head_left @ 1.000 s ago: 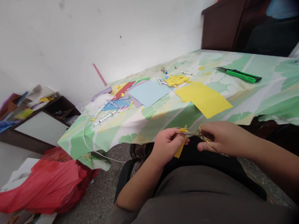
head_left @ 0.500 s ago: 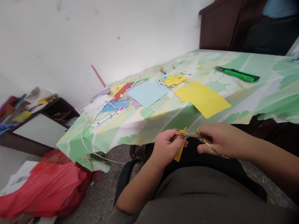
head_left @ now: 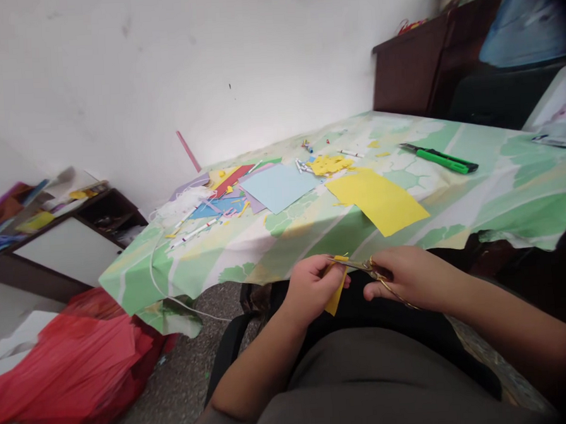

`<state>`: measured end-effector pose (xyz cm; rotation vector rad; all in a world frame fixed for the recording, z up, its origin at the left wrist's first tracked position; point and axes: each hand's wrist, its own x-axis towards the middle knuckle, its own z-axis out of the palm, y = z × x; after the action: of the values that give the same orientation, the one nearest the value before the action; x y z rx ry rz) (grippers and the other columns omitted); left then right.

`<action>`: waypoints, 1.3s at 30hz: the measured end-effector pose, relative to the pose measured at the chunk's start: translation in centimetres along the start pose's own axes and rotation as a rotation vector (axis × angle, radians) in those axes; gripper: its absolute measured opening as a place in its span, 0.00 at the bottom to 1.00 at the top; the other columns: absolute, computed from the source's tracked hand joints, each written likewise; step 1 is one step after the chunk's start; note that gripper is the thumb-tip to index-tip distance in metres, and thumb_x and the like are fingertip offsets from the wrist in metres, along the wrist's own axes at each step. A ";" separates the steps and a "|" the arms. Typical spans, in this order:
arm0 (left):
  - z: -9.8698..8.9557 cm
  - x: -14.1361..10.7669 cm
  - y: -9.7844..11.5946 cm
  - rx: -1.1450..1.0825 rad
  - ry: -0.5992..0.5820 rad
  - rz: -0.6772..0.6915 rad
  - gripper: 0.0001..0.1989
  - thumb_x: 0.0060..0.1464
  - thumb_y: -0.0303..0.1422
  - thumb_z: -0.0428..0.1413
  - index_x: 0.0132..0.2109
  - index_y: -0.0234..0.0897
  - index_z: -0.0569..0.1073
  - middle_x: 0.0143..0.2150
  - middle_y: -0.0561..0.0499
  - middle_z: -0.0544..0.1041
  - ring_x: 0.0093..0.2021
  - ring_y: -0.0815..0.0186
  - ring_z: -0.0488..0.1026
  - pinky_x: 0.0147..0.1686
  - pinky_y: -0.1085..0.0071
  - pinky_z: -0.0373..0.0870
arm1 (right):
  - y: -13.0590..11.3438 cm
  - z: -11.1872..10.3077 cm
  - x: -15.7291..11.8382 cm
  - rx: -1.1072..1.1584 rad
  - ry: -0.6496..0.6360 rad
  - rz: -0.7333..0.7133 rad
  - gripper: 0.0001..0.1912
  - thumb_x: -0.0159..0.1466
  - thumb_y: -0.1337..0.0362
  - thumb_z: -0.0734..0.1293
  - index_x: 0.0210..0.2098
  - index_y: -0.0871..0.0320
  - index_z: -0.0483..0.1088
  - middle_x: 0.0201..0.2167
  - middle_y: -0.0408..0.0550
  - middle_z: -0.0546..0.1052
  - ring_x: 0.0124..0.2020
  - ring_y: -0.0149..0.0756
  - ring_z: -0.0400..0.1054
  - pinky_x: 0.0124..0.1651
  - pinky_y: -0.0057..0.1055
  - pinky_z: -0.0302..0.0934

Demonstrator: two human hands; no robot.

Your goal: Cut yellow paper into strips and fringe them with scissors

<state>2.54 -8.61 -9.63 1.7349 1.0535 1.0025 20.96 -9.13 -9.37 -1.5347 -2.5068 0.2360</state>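
Above my lap, my left hand pinches a small strip of yellow paper, which hangs down below the fingers. My right hand is closed around the gold handles of a pair of scissors. Their blades point left and lie across the top end of the strip, close to my left fingertips. On the table edge beyond my hands, a larger sheet of yellow paper droops over the side. A heap of yellow paper cuttings lies behind that sheet.
A green utility knife lies at the right on the patterned tablecloth. Light blue paper, markers and coloured scraps spread over the left half. A white cord hangs off the edge. Red plastic bags lie on the floor.
The whole scene sits slightly lower in view as the head tilts up. The scissor blades look more closed across the strip's top end. Both hands keep their hold.
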 end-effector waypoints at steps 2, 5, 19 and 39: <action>0.1 0.0 0.0 -0.034 0.005 -0.018 0.13 0.49 0.35 0.50 0.21 0.34 0.70 0.21 0.53 0.72 0.23 0.72 0.67 0.25 0.76 0.62 | 0.0 0.0 0.0 -0.006 -0.004 0.010 0.23 0.53 0.42 0.58 0.20 0.56 0.59 0.19 0.44 0.67 0.21 0.32 0.57 0.23 0.26 0.44; 0.1 0.0 -0.2 -0.095 -0.002 -0.066 0.13 0.48 0.36 0.51 0.21 0.34 0.70 0.21 0.53 0.72 0.23 0.72 0.67 0.25 0.76 0.63 | 0.0 -0.2 0.0 -0.013 -0.015 0.026 0.23 0.53 0.42 0.58 0.20 0.56 0.59 0.19 0.44 0.67 0.21 0.32 0.57 0.22 0.26 0.43; 0.3 0.5 -0.6 -0.344 -0.102 -0.264 0.12 0.44 0.38 0.55 0.28 0.32 0.69 0.24 0.51 0.73 0.22 0.73 0.69 0.26 0.75 0.66 | 0.7 0.2 0.5 0.026 -0.024 0.067 0.22 0.53 0.43 0.57 0.21 0.57 0.59 0.19 0.44 0.67 0.20 0.31 0.57 0.22 0.26 0.43; 0.5 0.4 -0.4 -0.224 -0.051 -0.192 0.12 0.47 0.36 0.52 0.23 0.33 0.69 0.21 0.52 0.71 0.22 0.73 0.67 0.26 0.76 0.64 | 0.1 0.0 0.1 0.002 -0.045 0.059 0.21 0.54 0.44 0.57 0.21 0.57 0.59 0.20 0.45 0.67 0.21 0.32 0.56 0.22 0.27 0.43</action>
<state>3.04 -8.27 -10.11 1.4424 1.0135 0.9130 21.01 -8.99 -9.39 -1.6216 -2.4968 0.2843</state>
